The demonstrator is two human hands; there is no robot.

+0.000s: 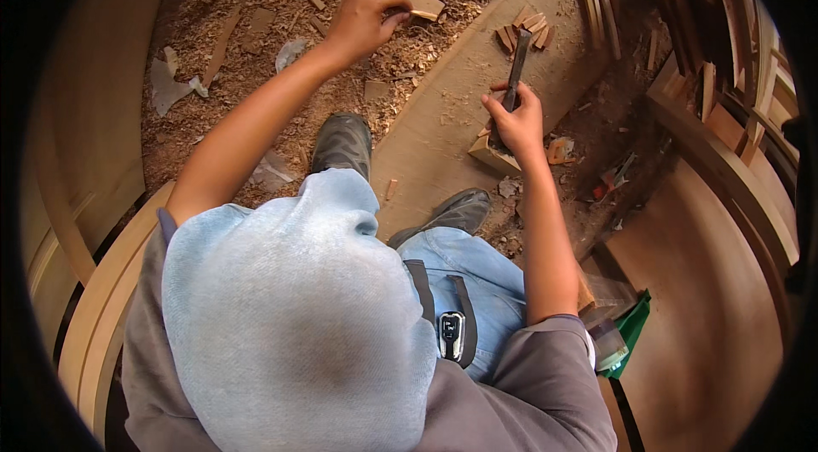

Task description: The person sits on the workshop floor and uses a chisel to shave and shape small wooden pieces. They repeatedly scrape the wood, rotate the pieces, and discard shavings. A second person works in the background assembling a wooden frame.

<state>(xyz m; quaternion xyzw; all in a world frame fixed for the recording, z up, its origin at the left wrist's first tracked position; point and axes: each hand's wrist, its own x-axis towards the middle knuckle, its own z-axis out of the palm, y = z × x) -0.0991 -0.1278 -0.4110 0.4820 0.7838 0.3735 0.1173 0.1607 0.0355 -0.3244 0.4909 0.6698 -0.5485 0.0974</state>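
My left hand [368, 16] is reached out over the shavings at upper centre, its fingers closed on the near edge of a small flat piece of wood [426, 4]. Right of centre, my right hand [518, 121] is wrapped round a chisel [517, 69], a long dark metal tool that points away from me. Under that hand lies a light wooden block [494, 154], partly hidden by the fingers. A little beyond the chisel, several small wood strips [532, 23] sit on a broad wooden board [443, 124].
Wood shavings [256, 26] with scraps cover the ground at the left. Curved wooden parts [724, 171] crowd the right side, and more wooden pieces [111, 307] stand at the left. My boots [342, 145] rest near the board. A green bag [630, 334] lies by my right elbow.
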